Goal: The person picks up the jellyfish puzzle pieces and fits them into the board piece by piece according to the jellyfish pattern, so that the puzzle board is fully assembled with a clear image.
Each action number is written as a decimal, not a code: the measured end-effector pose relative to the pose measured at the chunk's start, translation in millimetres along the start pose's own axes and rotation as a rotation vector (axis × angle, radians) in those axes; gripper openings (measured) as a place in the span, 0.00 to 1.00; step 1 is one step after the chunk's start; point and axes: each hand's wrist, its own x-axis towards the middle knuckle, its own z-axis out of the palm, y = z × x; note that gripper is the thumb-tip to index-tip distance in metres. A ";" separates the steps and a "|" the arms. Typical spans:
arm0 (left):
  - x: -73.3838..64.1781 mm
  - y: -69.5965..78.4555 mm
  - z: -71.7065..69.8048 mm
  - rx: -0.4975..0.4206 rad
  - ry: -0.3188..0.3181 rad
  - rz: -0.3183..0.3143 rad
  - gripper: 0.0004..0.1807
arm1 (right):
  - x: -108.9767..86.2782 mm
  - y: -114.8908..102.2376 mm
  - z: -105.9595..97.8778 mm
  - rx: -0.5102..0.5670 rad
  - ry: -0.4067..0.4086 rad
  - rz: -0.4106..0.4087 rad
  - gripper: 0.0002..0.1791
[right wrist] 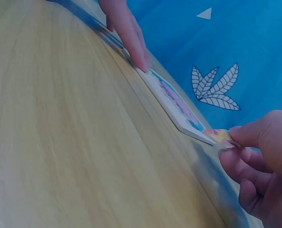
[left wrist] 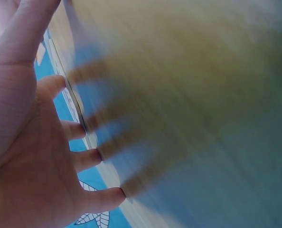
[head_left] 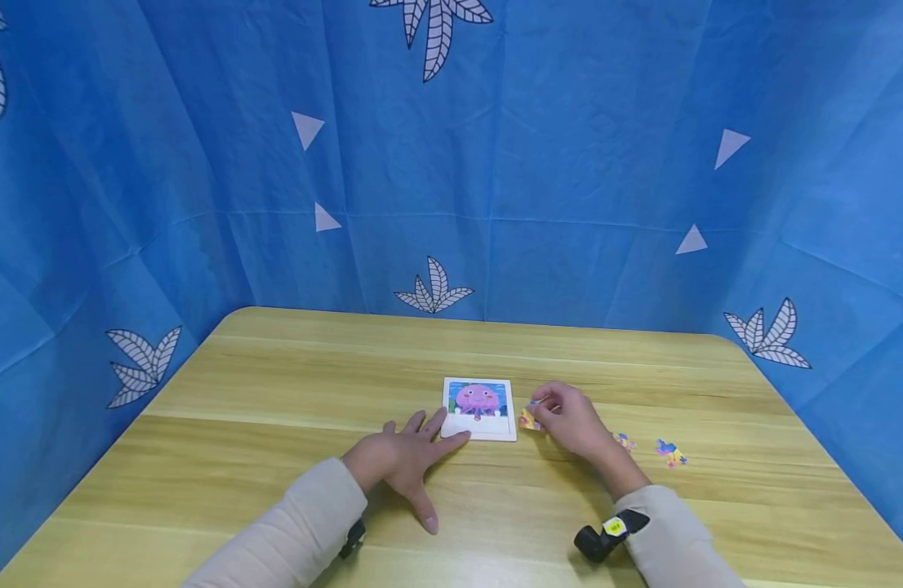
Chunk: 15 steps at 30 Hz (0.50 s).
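Note:
A white-framed jigsaw puzzle board (head_left: pixel 480 434) lies on the table with a pink jellyfish picture (head_left: pixel 478 398) in its upper part and bare white below. My left hand (head_left: pixel 403 456) is spread with straight fingers, its fingertips at the board's left and near edges. Just right of the board, my right hand (head_left: pixel 571 418) pinches a yellow and orange puzzle piece (head_left: pixel 529 418) between thumb and fingers. In the right wrist view this puzzle piece (right wrist: pixel 218 135) is close by the board's corner, partly hidden by the fingertips.
Loose colourful puzzle pieces (head_left: pixel 670 452) lie on the wooden table (head_left: pixel 334 367) to the right, and another piece (head_left: pixel 624 441) is partly covered by the right forearm. A blue patterned curtain (head_left: pixel 569 163) hangs behind the table and at both sides.

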 end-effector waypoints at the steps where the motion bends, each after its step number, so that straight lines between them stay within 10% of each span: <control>1: 0.1 -0.3 0.1 -0.001 -0.001 0.001 0.67 | 0.1 -0.5 0.9 0.005 -0.001 0.008 0.07; 15: 2.0 -1.9 -0.3 -0.010 -0.017 0.000 0.66 | 6.1 -8.1 20.0 0.038 -0.033 -0.023 0.07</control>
